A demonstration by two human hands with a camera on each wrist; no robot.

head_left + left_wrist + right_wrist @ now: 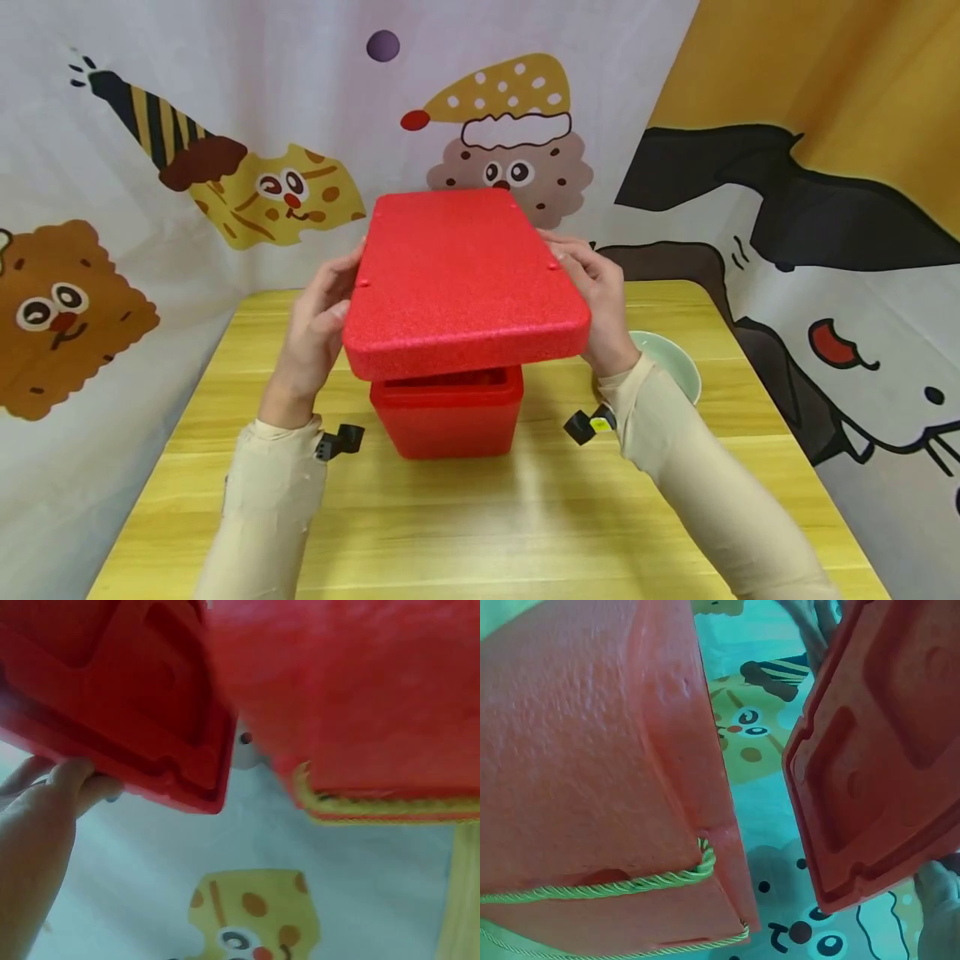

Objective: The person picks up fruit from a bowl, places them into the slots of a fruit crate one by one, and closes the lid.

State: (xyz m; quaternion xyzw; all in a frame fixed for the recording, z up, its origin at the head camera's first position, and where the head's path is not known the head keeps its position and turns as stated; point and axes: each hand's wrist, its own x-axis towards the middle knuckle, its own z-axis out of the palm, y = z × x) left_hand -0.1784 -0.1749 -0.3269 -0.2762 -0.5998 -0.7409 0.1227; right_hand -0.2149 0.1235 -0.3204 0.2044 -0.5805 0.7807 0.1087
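Observation:
A red foam-like lid, raised and tilted, hangs over a red box on the table, with a gap between its near edge and the box's rim. My left hand grips the lid's left edge, and my right hand holds the opposite edge. In the left wrist view the recessed underside of the lid shows, apart from the box. A yellow-green twisted rope runs along the side of the box in the right wrist view. The lid hides most of the box's inside.
Partly behind my right forearm, a pale green bowl stands on the wooden table. A curtain with cartoon figures hangs right behind the table. Small black cameras sit on both wrists.

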